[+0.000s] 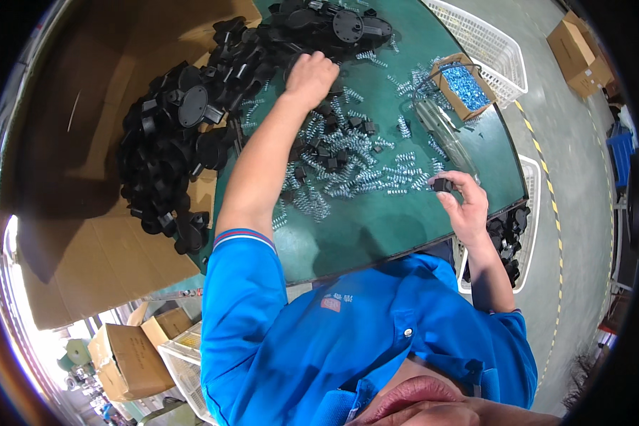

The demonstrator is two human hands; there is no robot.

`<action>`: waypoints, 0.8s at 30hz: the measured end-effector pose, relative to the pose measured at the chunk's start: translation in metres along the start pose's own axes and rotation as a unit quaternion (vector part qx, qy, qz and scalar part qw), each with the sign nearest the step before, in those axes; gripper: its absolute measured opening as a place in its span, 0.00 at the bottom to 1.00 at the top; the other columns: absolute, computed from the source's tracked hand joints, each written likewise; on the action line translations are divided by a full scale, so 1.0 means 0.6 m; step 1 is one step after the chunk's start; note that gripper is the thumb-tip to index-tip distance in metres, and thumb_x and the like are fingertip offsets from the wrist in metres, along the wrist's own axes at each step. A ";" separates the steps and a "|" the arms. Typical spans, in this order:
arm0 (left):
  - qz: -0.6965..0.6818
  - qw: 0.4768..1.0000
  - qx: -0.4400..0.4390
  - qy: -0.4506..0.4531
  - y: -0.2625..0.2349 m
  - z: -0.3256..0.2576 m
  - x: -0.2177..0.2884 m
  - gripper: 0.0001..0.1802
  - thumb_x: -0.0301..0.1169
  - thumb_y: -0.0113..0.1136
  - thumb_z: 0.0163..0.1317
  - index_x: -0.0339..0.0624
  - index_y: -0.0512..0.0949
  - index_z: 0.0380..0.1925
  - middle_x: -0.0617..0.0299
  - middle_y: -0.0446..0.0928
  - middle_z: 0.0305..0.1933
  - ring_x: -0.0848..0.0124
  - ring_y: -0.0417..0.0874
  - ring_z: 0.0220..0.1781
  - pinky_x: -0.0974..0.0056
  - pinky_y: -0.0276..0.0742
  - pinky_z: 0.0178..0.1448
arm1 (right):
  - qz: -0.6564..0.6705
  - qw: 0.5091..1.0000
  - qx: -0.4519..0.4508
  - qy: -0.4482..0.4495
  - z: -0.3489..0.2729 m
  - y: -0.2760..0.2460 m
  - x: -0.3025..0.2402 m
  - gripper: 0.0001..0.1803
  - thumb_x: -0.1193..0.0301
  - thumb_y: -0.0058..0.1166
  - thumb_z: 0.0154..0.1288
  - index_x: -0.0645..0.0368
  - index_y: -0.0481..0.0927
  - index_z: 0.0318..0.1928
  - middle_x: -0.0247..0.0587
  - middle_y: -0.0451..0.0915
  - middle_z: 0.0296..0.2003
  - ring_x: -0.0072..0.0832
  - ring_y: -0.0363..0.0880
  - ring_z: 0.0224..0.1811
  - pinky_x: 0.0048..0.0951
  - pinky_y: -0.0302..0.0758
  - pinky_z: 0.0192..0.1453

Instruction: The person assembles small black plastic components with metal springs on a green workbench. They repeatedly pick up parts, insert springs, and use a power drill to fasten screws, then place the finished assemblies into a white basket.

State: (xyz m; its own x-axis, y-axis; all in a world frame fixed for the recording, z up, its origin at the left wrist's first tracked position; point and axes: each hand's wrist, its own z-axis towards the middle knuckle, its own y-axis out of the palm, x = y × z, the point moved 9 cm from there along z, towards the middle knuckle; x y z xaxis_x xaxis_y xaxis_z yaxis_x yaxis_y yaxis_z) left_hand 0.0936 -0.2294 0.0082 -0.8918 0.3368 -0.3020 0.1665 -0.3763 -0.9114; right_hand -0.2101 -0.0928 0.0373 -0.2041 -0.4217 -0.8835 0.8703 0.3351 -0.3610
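Note:
My left hand (pixel 312 79) is stretched over the far part of the green table, fingers curled downward at the edge of a heap of black round plastic parts (pixel 348 27). Dark plastic shows around its fingers, but what they grip is hidden. Near the table's right front edge, my right hand (pixel 465 209) pinches a small black plastic block (pixel 442 185) between thumb and fingers. Between the hands lie many loose metal coil springs (pixel 348 153), with several small black blocks (pixel 331 163) mixed among them.
A large cardboard box (pixel 106 263) at the left spills black parts (pixel 192 106). A power screwdriver (pixel 444 135) lies at the right beside a small carton of blue screws (pixel 468 89). White baskets (pixel 493 46) flank the table; yellow-black tape (pixel 550 192) marks the floor.

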 end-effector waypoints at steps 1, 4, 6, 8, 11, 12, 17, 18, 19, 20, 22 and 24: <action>-0.012 0.999 0.049 -0.015 -0.025 -0.002 -0.009 0.09 0.31 0.49 0.61 0.49 0.79 0.37 0.65 0.79 0.40 0.63 0.76 0.49 0.58 0.72 0.50 | 0.001 1.000 0.003 -0.003 -0.005 -0.008 0.004 0.14 0.73 0.61 0.64 0.64 0.78 0.49 0.44 0.86 0.42 0.31 0.85 0.44 0.31 0.79 0.51; -0.150 0.970 0.174 -0.080 -0.123 -0.039 -0.028 0.18 0.22 0.64 0.49 0.45 0.79 0.43 0.60 0.80 0.46 0.59 0.79 0.51 0.54 0.75 0.54 | 0.023 1.000 0.012 0.002 -0.016 -0.020 0.020 0.14 0.75 0.60 0.64 0.64 0.78 0.49 0.44 0.86 0.42 0.32 0.85 0.44 0.31 0.79 0.51; -0.190 0.941 0.245 -0.139 -0.207 -0.085 0.006 0.25 0.19 0.69 0.42 0.42 0.79 0.45 0.56 0.81 0.49 0.56 0.80 0.51 0.54 0.76 0.56 | 0.043 0.999 0.018 0.014 -0.027 -0.026 0.040 0.14 0.76 0.59 0.63 0.65 0.78 0.49 0.44 0.86 0.42 0.32 0.85 0.44 0.30 0.79 0.50; -0.223 0.932 0.271 -0.090 -0.266 -0.141 0.073 0.22 0.20 0.69 0.44 0.40 0.78 0.43 0.54 0.80 0.48 0.54 0.80 0.51 0.54 0.76 0.55 | 0.080 0.996 0.026 0.034 -0.039 -0.026 0.063 0.14 0.78 0.57 0.64 0.65 0.77 0.51 0.42 0.86 0.42 0.26 0.83 0.42 0.27 0.78 0.49; -0.223 0.951 0.210 0.041 -0.302 -0.258 0.213 0.20 0.22 0.68 0.44 0.40 0.78 0.40 0.53 0.80 0.51 0.56 0.81 0.51 0.54 0.79 0.55 | 0.164 0.983 0.026 0.073 -0.044 -0.018 0.081 0.14 0.78 0.55 0.67 0.65 0.76 0.52 0.40 0.85 0.44 0.20 0.80 0.42 0.23 0.76 0.48; -0.229 0.950 0.187 0.097 -0.313 -0.291 0.259 0.21 0.22 0.69 0.42 0.41 0.79 0.40 0.53 0.80 0.52 0.59 0.81 0.51 0.56 0.80 0.56 | 0.173 0.982 0.021 0.073 -0.045 -0.015 0.081 0.14 0.78 0.55 0.67 0.65 0.76 0.52 0.40 0.85 0.44 0.20 0.80 0.42 0.23 0.76 0.49; -0.251 0.956 0.069 0.134 -0.272 -0.398 0.370 0.14 0.26 0.63 0.49 0.41 0.80 0.38 0.54 0.80 0.53 0.59 0.80 0.54 0.55 0.79 0.61 | 0.193 0.978 -0.006 0.077 -0.048 -0.003 0.087 0.13 0.77 0.56 0.68 0.65 0.76 0.52 0.41 0.84 0.45 0.20 0.80 0.43 0.22 0.76 0.49; -0.261 0.956 0.053 0.120 -0.268 -0.404 0.369 0.13 0.27 0.62 0.50 0.41 0.80 0.38 0.54 0.80 0.53 0.59 0.80 0.55 0.55 0.79 0.62 | 0.206 0.975 -0.009 0.083 -0.049 0.000 0.089 0.13 0.77 0.56 0.68 0.65 0.76 0.52 0.41 0.84 0.45 0.20 0.80 0.43 0.22 0.76 0.49; -0.271 0.956 0.036 0.106 -0.265 -0.410 0.368 0.12 0.27 0.61 0.51 0.41 0.80 0.38 0.55 0.79 0.54 0.59 0.80 0.56 0.55 0.78 0.63 | 0.201 0.976 -0.013 0.081 -0.052 0.003 0.092 0.14 0.77 0.57 0.68 0.65 0.76 0.52 0.40 0.84 0.45 0.21 0.81 0.44 0.22 0.77 0.50; -0.281 0.955 0.019 0.093 -0.262 -0.413 0.368 0.11 0.28 0.60 0.52 0.41 0.80 0.38 0.55 0.79 0.54 0.59 0.79 0.56 0.55 0.77 0.64 | 0.208 0.975 -0.014 0.078 -0.054 0.006 0.091 0.13 0.77 0.57 0.68 0.65 0.76 0.52 0.40 0.84 0.45 0.21 0.82 0.45 0.23 0.77 0.50; -0.322 0.944 0.066 0.027 -0.282 -0.391 0.362 0.17 0.29 0.66 0.49 0.39 0.80 0.41 0.52 0.79 0.53 0.56 0.79 0.56 0.49 0.74 0.65 | 0.217 0.974 -0.015 0.069 -0.056 0.014 0.080 0.13 0.76 0.57 0.68 0.65 0.77 0.51 0.39 0.84 0.46 0.22 0.82 0.45 0.24 0.77 0.50; -0.358 0.926 0.113 -0.040 -0.306 -0.350 0.368 0.23 0.30 0.72 0.45 0.37 0.80 0.44 0.50 0.79 0.53 0.53 0.79 0.56 0.44 0.70 0.66 | 0.157 0.985 -0.030 0.060 -0.056 0.025 0.070 0.13 0.76 0.58 0.67 0.65 0.78 0.50 0.40 0.84 0.44 0.23 0.82 0.45 0.25 0.78 0.50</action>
State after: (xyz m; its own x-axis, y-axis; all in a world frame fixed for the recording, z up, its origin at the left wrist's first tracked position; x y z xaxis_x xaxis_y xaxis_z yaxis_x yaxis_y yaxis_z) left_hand -0.0455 0.0954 0.0501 -0.7691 0.5082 0.3876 -0.5643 -0.2550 -0.7852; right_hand -0.2209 -0.0775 -0.0153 0.0162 -0.1879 -0.9821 0.8712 0.4847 -0.0784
